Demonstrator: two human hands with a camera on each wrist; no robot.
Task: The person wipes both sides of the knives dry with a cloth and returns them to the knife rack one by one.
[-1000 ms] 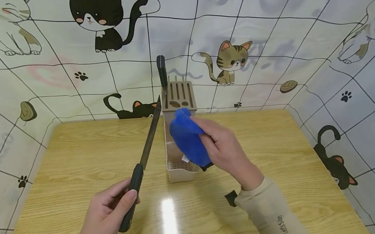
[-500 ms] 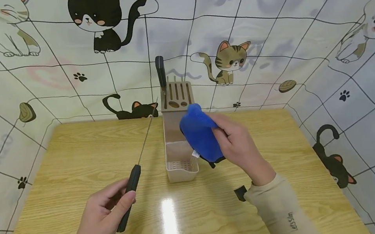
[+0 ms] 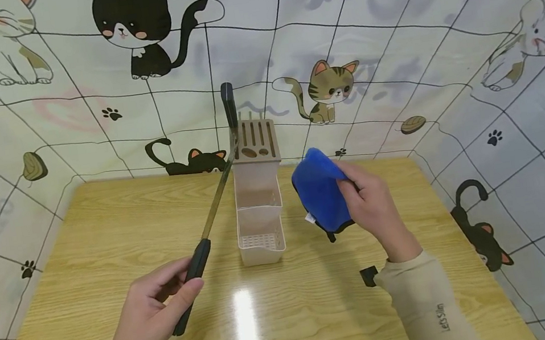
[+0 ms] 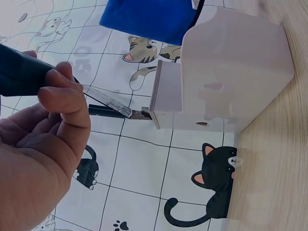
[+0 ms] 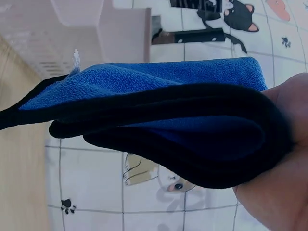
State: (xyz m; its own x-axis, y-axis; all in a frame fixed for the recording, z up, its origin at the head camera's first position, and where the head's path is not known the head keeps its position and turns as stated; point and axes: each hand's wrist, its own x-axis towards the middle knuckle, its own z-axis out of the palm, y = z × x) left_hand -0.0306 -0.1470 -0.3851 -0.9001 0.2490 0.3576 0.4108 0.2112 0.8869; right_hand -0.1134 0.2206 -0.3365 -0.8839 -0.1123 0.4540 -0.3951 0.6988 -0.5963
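Note:
My left hand grips the black handle of a long knife, thumb along one side. The blade points up and away, its tip overlapping the holder's upper left corner in the head view. In the left wrist view the knife's blade looks wet or streaked. My right hand pinches a folded blue cloth with black edging, held right of the holder and apart from the blade. A beige knife holder stands between the hands; a second black-handled knife is in its left slot.
The holder has a slotted top and two open bins below, the front one with a perforated bottom. It stands on a wood-grain table, close to the cat-patterned back wall. Similar patterned walls rise on both sides.
My right hand has carried the blue cloth rightward, away from the knife and holder. In my left hand the knife has turned, edge-on half a second ago, with more of the blade's side showing now.

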